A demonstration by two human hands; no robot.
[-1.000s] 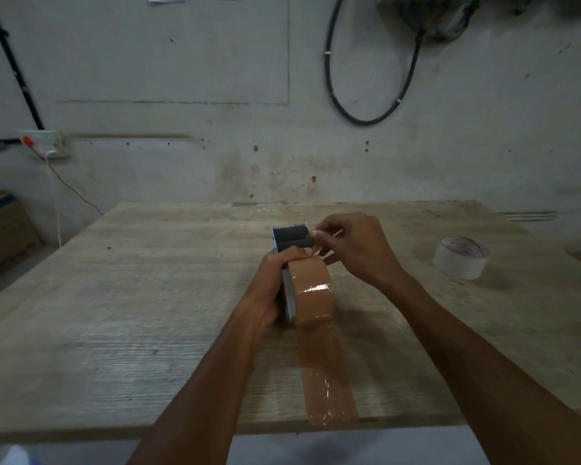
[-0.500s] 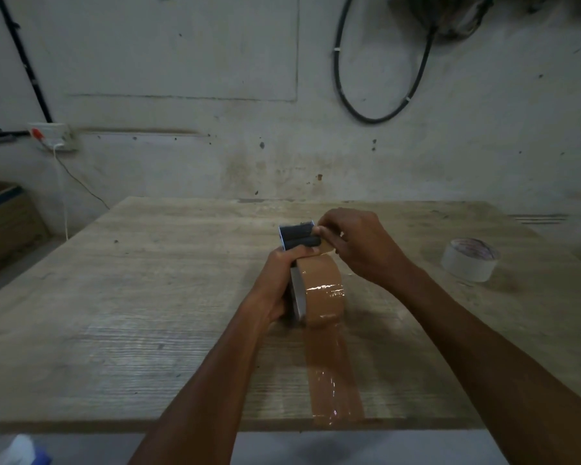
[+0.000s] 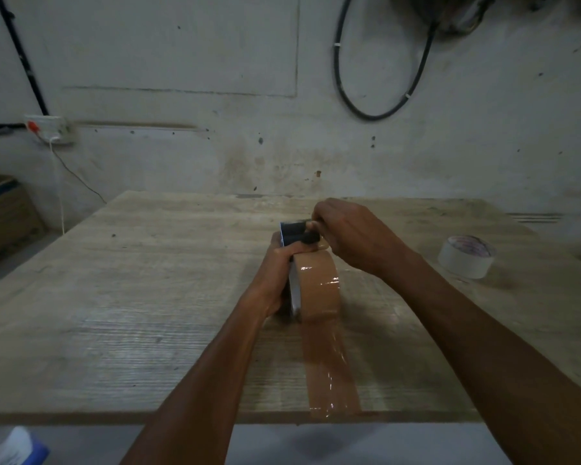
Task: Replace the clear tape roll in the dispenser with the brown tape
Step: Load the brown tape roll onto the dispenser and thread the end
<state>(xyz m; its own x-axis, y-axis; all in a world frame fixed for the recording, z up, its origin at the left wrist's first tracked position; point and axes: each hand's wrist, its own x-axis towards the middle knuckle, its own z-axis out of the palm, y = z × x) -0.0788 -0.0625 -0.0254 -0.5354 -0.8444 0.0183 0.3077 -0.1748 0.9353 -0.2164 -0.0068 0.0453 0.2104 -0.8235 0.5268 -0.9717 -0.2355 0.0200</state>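
The brown tape roll [image 3: 319,286] sits in the dark tape dispenser [image 3: 292,233], held upright near the middle of the wooden table [image 3: 131,297]. My left hand [image 3: 275,276] grips the dispenser's left side. My right hand [image 3: 353,236] pinches at the dispenser's front end, where the tape's end meets the black roller. A long strip of brown tape [image 3: 331,370] lies stuck on the table from the roll to the near edge. The clear tape roll [image 3: 467,260] lies flat on the table at the right, apart from both hands.
A plastered wall with a hanging black cable [image 3: 383,95] stands behind the table. A wall socket with a white cord [image 3: 49,129] is at the left. A cardboard box [image 3: 4,213] sits on the floor at the far left.
My right hand has shifted slightly over the dispenser's front end, fingers closing on the tape end. The dispenser and left hand stay in about the same place.
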